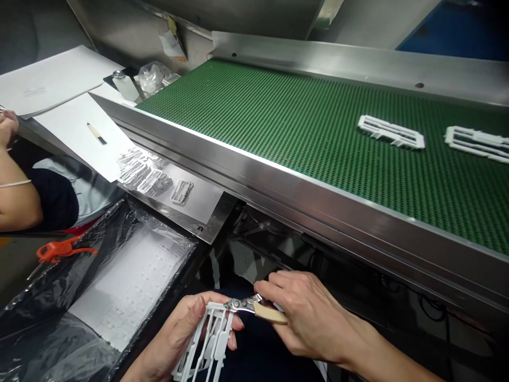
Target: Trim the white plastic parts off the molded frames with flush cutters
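Note:
My left hand (185, 323) is closed around white plastic frames (217, 339), which look like more than one piece held together and run off the bottom edge. In my right hand (306, 313) is a pair of side cutters (270, 313) with cream handles, the fingers wrapped round them. The cutters' metal jaws touch the top corner of the frames, close to my left fingertips. Whether the jaws are fully closed there is too small to tell.
Two white plastic frames (392, 131) lie on a green conveyor belt (258, 116) with metal sides. Small white parts (145, 172) are heaped on a metal shelf. Orange-handled scissors (59, 250) hang by a black-lined box (131, 286) holding a white sheet. Another person's arm (18, 196) rests at left.

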Demonstrator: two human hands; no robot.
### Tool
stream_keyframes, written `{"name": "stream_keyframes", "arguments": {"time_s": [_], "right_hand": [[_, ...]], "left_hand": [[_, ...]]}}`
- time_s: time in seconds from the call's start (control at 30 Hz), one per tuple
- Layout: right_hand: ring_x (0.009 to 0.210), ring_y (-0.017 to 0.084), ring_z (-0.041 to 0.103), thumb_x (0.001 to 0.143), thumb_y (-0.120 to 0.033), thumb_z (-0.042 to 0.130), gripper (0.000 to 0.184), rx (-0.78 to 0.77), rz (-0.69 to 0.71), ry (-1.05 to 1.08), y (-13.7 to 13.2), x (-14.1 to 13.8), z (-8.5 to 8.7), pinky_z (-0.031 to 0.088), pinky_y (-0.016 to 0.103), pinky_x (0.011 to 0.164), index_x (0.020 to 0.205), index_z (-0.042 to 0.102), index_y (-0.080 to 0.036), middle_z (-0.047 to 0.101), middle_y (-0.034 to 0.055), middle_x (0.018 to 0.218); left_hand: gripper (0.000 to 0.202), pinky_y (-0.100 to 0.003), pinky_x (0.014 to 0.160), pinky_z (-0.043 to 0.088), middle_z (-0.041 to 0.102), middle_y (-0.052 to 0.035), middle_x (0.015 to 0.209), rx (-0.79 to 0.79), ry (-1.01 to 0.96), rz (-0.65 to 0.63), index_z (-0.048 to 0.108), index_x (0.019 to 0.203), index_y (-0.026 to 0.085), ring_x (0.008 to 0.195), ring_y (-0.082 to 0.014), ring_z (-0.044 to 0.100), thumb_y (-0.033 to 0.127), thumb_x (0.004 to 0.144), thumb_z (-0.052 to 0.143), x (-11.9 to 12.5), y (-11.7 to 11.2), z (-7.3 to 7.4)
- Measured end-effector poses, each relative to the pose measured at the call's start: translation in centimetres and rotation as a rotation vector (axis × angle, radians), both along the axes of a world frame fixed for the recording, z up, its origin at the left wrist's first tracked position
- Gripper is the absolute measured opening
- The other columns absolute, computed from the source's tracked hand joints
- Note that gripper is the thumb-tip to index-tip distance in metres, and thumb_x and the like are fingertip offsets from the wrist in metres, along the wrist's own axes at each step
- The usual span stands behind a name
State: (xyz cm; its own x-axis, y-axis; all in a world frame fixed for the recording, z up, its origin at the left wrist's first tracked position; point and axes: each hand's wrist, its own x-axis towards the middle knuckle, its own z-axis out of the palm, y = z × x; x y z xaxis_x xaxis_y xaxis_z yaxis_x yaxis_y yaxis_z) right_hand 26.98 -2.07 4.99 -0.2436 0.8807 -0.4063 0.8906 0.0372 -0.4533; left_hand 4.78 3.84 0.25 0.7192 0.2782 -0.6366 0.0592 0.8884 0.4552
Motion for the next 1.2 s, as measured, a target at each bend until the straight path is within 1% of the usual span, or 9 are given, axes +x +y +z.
{"name": "stream_keyframes", "arguments": {"time_s": [0.17,0.23,0.3,0.37,0.43,0.53,0.73,0.83,1.2], "right_hand": [[0.059,0.013,0.049,0.073,-0.011,0.045,0.012,-0.054,-0.154,0.061,-0.3,-0.4,-0.4,0.033,0.025,0.054,0.076,0.05,-0.022,0.052,-0.0025,0.067],[0.069,0.016,0.053,0.074,-0.013,0.047,0.016,-0.032,-0.174,0.067,-0.6,-0.8,-0.5,0.038,0.027,0.062,0.085,0.053,-0.022,0.055,-0.0004,0.075],[0.083,0.02,0.055,0.073,-0.015,0.049,0.03,0.02,-0.163,0.065,-1.0,-1.1,-0.5,0.04,0.034,0.076,0.101,0.054,-0.022,0.057,0.0027,0.088],[0.091,0.022,0.053,0.073,-0.016,0.049,0.039,0.053,-0.161,0.055,-1.2,-1.4,-0.6,0.037,0.041,0.087,0.111,0.052,-0.023,0.056,0.0045,0.096],[0.092,0.022,0.053,0.074,-0.015,0.048,0.04,0.059,-0.159,0.04,-1.3,-1.5,-0.6,0.035,0.043,0.09,0.113,0.052,-0.023,0.056,0.0046,0.097],[0.088,0.021,0.052,0.075,-0.014,0.047,0.039,0.06,-0.136,0.009,-1.1,-1.5,-0.5,0.035,0.043,0.088,0.113,0.052,-0.023,0.056,0.004,0.093],[0.073,0.019,0.047,0.076,-0.012,0.046,0.031,0.093,-0.068,-0.067,-0.5,-1.4,-0.5,0.037,0.038,0.074,0.103,0.055,-0.022,0.054,0.0023,0.082],[0.072,0.019,0.047,0.076,-0.012,0.046,0.029,0.125,-0.057,-0.087,-0.3,-1.5,-0.6,0.036,0.036,0.073,0.103,0.056,-0.021,0.054,0.0024,0.082],[0.063,0.015,0.045,0.069,-0.008,0.052,0.025,0.214,0.002,-0.136,0.3,-1.3,-0.5,0.032,0.03,0.062,0.091,0.057,-0.021,0.055,-0.0001,0.075]], "left_hand": [[0.053,-0.023,0.058,0.047,0.074,-0.0112,0.09,-0.079,-0.026,0.074,0.066,0.102,0.014,0.072,-0.0182,0.067,0.06,0.077,0.061,0.0,-0.3,-0.2],[0.05,-0.023,0.059,0.049,0.074,-0.0105,0.091,-0.108,-0.032,0.094,0.065,0.104,0.015,0.072,-0.0181,0.067,0.058,0.079,0.06,0.1,-0.3,-0.3],[0.05,-0.023,0.059,0.05,0.074,-0.0105,0.091,-0.121,-0.032,0.104,0.064,0.106,0.015,0.072,-0.018,0.068,0.057,0.08,0.059,0.1,-0.3,-0.2],[0.051,-0.023,0.059,0.05,0.073,-0.0108,0.091,-0.121,-0.036,0.103,0.063,0.109,0.013,0.072,-0.0179,0.068,0.056,0.081,0.057,0.1,-0.2,-0.2],[0.051,-0.022,0.059,0.05,0.073,-0.011,0.091,-0.12,-0.049,0.1,0.064,0.109,0.013,0.073,-0.0175,0.068,0.056,0.082,0.057,0.2,-0.2,-0.1],[0.05,-0.021,0.058,0.05,0.073,-0.0111,0.091,-0.119,-0.054,0.097,0.065,0.108,0.013,0.072,-0.0169,0.068,0.055,0.082,0.057,0.3,-0.1,0.0],[0.048,-0.021,0.056,0.051,0.074,-0.0105,0.088,-0.145,-0.025,0.122,0.065,0.104,0.014,0.069,-0.0174,0.068,0.055,0.079,0.061,0.4,-0.1,0.2],[0.05,-0.022,0.057,0.051,0.075,-0.0111,0.088,-0.162,-0.007,0.133,0.065,0.103,0.014,0.069,-0.0181,0.069,0.056,0.076,0.064,0.4,-0.1,0.3],[0.047,-0.021,0.056,0.051,0.075,-0.0117,0.088,-0.148,-0.027,0.149,0.066,0.103,0.014,0.068,-0.0175,0.068,0.055,0.082,0.058,0.3,-0.2,-0.3]]}}
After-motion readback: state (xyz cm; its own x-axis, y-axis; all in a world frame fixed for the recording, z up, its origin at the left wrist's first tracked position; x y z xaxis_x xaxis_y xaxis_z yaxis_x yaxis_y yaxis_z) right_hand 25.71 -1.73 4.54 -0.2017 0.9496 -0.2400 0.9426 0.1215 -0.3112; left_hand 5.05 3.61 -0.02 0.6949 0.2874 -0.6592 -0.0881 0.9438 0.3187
